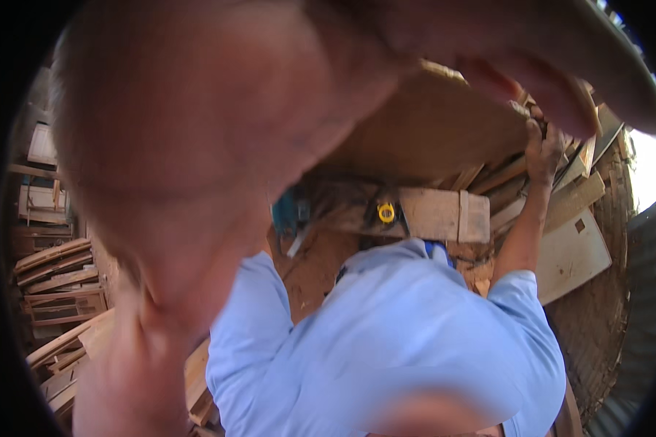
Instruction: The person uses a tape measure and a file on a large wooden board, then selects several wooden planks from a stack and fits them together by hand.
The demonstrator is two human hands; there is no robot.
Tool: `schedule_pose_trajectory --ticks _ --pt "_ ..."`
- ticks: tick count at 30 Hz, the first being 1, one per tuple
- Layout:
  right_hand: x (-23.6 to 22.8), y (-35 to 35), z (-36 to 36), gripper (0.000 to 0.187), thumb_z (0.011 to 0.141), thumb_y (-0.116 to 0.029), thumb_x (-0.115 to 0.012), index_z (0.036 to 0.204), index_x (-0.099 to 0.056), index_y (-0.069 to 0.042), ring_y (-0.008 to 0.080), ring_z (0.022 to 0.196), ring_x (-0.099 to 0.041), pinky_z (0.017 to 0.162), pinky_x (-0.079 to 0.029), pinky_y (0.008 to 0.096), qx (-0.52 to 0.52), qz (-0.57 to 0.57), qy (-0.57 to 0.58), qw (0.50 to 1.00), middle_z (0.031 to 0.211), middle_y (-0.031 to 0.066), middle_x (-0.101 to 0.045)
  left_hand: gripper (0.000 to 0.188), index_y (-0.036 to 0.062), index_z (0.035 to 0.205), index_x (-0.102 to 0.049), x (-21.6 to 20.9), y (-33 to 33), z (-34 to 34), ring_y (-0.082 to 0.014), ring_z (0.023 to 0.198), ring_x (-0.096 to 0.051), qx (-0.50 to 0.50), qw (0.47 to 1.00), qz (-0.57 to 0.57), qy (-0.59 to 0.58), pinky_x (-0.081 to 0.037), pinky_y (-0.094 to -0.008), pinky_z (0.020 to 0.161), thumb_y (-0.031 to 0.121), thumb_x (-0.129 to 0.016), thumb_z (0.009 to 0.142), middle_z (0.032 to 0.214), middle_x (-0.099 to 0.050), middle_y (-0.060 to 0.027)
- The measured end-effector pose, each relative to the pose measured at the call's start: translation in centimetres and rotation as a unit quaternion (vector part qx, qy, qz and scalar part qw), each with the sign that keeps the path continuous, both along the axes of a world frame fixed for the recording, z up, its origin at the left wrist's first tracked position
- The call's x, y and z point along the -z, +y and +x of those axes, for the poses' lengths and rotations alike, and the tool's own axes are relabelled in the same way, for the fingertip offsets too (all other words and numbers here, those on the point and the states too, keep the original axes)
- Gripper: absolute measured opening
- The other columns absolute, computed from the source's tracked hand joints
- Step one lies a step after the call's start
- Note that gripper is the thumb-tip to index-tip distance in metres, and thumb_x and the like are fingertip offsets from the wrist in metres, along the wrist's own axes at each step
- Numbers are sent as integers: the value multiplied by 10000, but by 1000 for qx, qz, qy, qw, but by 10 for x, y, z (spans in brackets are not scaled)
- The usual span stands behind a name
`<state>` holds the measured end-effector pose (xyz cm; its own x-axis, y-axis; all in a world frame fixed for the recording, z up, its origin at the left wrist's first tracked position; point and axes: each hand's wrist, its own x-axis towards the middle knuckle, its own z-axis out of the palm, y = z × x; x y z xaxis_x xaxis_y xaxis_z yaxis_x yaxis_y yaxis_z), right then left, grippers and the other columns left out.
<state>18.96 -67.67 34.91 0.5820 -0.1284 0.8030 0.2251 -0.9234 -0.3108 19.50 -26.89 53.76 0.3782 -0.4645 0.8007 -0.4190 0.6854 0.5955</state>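
A large, blurred hand, apparently my left hand, fills the upper left very close to the camera. Its fingers stretch apart toward the upper right, and it holds nothing that I can see. Behind it lies a broad brown wooden board, partly covered. My right hand reaches forward on the right and grips the edge of that board, thumb up. Nearer my body, a yellow and black tape measure rests by a pale wooden plank. A teal tool shows beside the blurred hand, its shape partly hidden.
Stacked timber pieces line the left side. Loose planks lean at the right, near a pale flat panel with a small square hole. Corrugated sheeting stands along the far right. Bare earth shows below the plank.
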Motion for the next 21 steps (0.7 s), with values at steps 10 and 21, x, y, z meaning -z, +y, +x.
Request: schedule_pose_trajectory --ticks 10,21 --pt "7 -8 1 329 904 -351 -676 1026 -645 -48 226 923 -595 835 -477 347 -10 7 18 1000 983 67 -666 563 -50 1194 -530 11 -43 -9 -318 1085 -569 98 993 33 -59 -470 -386 949 345 -726 843 1139 -591 -230" --pt "-2 0 -17 220 891 -277 -655 955 -633 -68 257 907 -594 866 -428 387 16 -4 12 1000 931 62 -656 668 -49 1305 -456 1 -7 7 -394 1184 -525 73 993 47 -84 -449 -421 1012 405 -680 869 1251 -531 -294"
